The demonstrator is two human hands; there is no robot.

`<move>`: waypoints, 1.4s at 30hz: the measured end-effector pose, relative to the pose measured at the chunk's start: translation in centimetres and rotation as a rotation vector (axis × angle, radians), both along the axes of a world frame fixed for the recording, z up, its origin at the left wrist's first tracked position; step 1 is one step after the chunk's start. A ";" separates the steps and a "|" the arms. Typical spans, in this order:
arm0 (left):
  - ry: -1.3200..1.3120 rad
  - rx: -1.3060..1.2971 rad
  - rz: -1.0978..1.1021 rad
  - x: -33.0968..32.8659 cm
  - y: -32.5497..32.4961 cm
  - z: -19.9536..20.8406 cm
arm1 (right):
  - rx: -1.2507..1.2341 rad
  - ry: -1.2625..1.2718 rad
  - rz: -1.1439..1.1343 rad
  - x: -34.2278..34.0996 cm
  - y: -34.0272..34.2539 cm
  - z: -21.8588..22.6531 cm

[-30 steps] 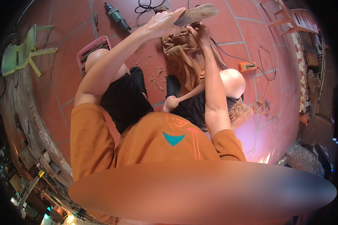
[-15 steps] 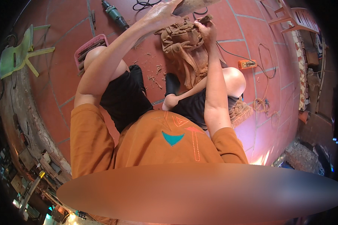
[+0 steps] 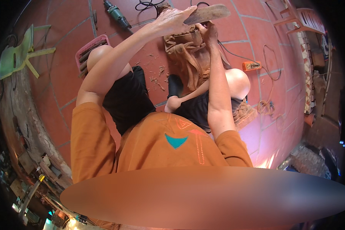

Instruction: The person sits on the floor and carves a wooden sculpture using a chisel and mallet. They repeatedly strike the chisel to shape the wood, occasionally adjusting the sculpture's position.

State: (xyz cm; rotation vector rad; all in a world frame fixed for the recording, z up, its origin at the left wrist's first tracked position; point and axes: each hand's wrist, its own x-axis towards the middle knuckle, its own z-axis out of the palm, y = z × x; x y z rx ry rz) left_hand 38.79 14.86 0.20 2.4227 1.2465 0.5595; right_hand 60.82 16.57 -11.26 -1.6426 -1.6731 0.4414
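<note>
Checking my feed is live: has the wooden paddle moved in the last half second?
Yes: the paddle has come down the picture, nearer the right hand, judged against the orange socket box.

No words or numbers can be read here. The orange-brown shirt point(image 3: 149, 153) has red stitched lines and a blue-green patch point(image 3: 176, 141), but they spell nothing clear. Any marks on the green power tool point(image 3: 118, 16) and the orange socket box point(image 3: 252, 66) are too small to tell.
</note>
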 end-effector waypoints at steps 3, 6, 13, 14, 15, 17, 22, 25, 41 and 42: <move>-0.091 0.001 -0.026 0.0 0.0 0.5 | 0.002 0.175 0.033 -0.1 -0.4 0.5; -0.224 -0.007 -0.047 0.0 -0.2 1.2 | -0.041 0.228 -0.006 -0.4 -0.5 0.6; 0.047 -0.006 -0.002 0.5 -0.5 0.1 | 0.005 0.145 0.009 0.0 0.6 -0.8; 0.044 -0.029 -0.005 0.5 -0.5 0.1 | 0.001 0.171 0.018 0.4 0.8 -1.0; -0.013 0.022 0.010 0.4 -0.3 0.2 | -0.020 0.201 0.018 1.0 1.1 -1.1; -0.127 0.123 0.037 0.3 -0.4 0.5 | -0.018 0.271 -0.066 1.8 1.4 -1.4; -0.204 -0.088 -0.006 -1.3 0.0 2.6 | 0.066 0.327 -0.041 2.3 1.5 -1.4; -0.224 -0.074 0.003 -1.4 0.0 3.0 | -0.041 0.309 -0.046 1.9 1.1 -0.9; -0.247 -0.045 -0.027 1.2 0.8 1.5 | -0.118 0.321 -0.050 1.5 1.2 -0.9; -0.145 -0.028 -0.007 1.4 1.0 0.9 | -0.096 0.322 -0.040 1.3 1.1 -0.9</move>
